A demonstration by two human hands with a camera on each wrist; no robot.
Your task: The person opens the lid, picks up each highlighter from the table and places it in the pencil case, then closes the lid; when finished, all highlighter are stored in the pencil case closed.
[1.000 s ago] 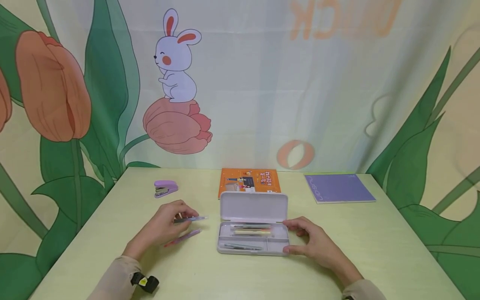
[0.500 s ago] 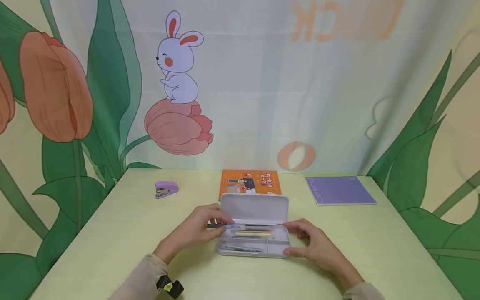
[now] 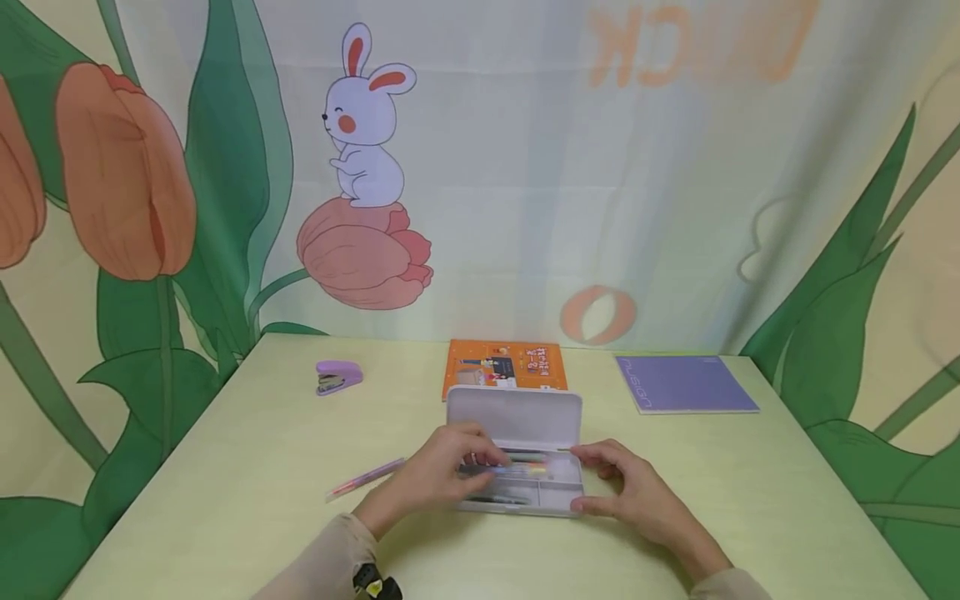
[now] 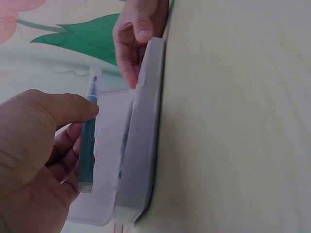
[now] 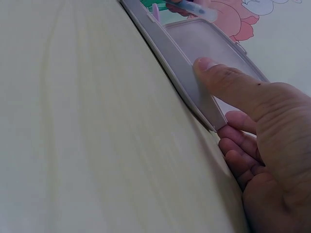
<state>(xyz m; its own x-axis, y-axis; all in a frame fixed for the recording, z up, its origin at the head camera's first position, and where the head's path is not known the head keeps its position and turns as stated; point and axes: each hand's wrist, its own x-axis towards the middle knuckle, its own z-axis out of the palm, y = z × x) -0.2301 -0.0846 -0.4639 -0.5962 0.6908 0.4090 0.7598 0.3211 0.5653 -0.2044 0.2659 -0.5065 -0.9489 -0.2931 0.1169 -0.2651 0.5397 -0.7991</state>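
Note:
A pale grey pencil case (image 3: pixel 561 497) lies on the table with its lid (image 3: pixel 528 419) raised. My left hand (image 3: pixel 431 471) is over its left part and pinches a teal felt-tip pen (image 4: pixel 87 145) with a clear cap between thumb and fingers. Several pens (image 3: pixel 536 468) lie in the compartments, partly hidden by that hand. At the case's right end my right hand (image 3: pixel 633 496) grips it, thumb (image 5: pixel 218 75) on the front wall and fingers at the end and back corner. To the left, a pink-and-purple pen (image 3: pixel 363 480) rests on the table.
A purple stapler (image 3: pixel 339 377) stands at the back left. Behind the lid lies an orange book (image 3: pixel 551 362), partly covered by it. A purple notebook (image 3: pixel 686 385) is at the back right. A printed curtain (image 3: pixel 495 167) hangs along the table's rear edge.
My left hand has carried the teal pen rightward from beside the pink-and-purple pen to above the case's compartments. My right hand has kept its grip on the case.

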